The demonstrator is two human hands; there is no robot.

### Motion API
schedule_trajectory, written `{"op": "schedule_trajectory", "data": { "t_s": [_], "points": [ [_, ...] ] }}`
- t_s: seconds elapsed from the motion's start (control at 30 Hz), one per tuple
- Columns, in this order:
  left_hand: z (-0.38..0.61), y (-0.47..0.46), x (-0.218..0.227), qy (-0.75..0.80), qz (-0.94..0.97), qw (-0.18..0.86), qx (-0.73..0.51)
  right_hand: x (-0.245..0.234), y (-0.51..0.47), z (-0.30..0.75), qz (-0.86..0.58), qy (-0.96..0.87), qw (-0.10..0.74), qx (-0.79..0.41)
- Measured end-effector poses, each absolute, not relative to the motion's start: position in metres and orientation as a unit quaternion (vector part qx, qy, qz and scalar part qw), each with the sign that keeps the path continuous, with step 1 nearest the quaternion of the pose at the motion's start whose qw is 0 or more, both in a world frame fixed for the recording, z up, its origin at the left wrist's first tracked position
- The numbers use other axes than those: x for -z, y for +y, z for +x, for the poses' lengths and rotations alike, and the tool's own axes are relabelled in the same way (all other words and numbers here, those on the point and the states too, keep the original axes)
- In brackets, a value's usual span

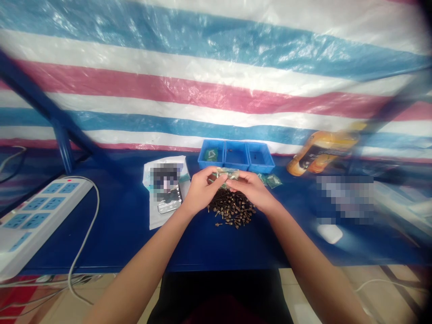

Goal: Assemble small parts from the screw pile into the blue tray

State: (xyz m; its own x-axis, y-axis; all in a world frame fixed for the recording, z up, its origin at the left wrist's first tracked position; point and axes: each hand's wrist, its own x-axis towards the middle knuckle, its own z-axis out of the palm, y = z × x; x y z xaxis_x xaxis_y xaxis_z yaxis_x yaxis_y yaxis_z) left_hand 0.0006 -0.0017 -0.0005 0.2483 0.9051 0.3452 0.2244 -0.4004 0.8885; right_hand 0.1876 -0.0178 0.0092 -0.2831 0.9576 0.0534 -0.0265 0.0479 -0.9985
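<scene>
Between my two hands is a small clear plastic bag (227,172) with a greenish tint; its contents are too small to make out. My left hand (206,183) pinches its left side, thumb on the near face. My right hand (249,185) grips its right side the same way. Just below the hands lies a loose pile of brass-coloured screws (236,209), partly hidden by the fingers. More small bags (272,181) lie on the blue table right of my right hand. Behind the hands stand three joined blue bins (236,157), the left one holding a similar bag (211,154).
A phone (169,201) rests on white paper (155,221) at left, near a power strip (50,202) with a cable. At right are an orange bottle (324,146) lying on its side and a white case (330,233). A striped sheet (202,90) hangs behind.
</scene>
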Motion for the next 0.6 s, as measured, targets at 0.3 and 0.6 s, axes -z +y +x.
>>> {"op": "schedule_trajectory", "data": {
  "t_s": [0.3,0.6],
  "points": [
    [-0.0007,0.0012,0.0027,0.408,0.682,0.392,-0.463,-0.0084,-0.0183,0.1851,-0.408,-0.576,0.442,-0.553],
    [0.0026,0.0012,-0.0015,0.400,0.637,0.419,-0.508,-0.0067,-0.0177,0.1834,-0.414,-0.560,0.451,-0.558]
  ]
}}
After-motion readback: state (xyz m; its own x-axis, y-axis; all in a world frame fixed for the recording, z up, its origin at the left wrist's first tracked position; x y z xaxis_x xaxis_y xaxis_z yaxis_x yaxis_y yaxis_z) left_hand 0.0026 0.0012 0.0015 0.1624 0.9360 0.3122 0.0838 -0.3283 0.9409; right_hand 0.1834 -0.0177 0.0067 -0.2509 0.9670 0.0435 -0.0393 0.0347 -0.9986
